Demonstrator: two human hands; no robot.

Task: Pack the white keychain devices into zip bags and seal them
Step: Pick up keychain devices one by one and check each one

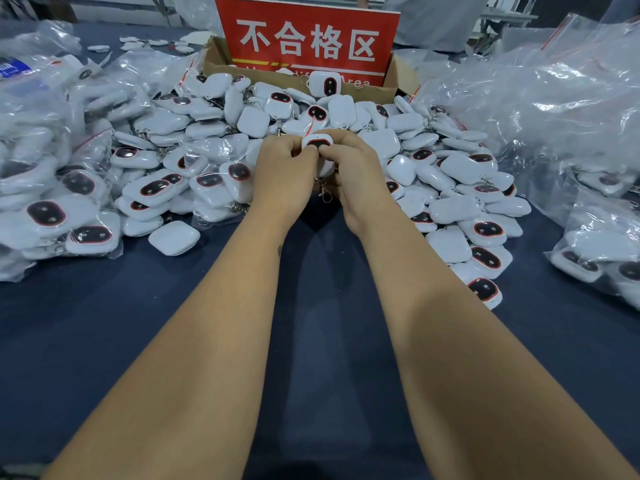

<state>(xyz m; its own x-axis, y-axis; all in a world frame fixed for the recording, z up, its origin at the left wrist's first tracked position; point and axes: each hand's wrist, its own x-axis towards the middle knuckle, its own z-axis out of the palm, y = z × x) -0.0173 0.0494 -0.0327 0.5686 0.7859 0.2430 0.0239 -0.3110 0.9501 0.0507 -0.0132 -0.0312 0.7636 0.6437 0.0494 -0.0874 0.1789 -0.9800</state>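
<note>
Both hands are meeting at the near edge of a big heap of loose devices (pixel 346 112) on the dark blue tabletop (pixel 322 306): the left hand (pixel 282 174) and the right hand (pixel 349 171) are together pinching one white keychain device (pixel 317 143) between curled fingertips, its dark red-rimmed face turned up and its metal clasp (pixel 325 194) dangling below the palms. Bagged devices (pixel 69 202) are lying piled to the left, crumpled clear zip bags (pixel 540 98) are lying heaped to the right, and a cardboard box (pixel 221 64) with a red sign (pixel 306 43) is standing behind the heap.
</note>
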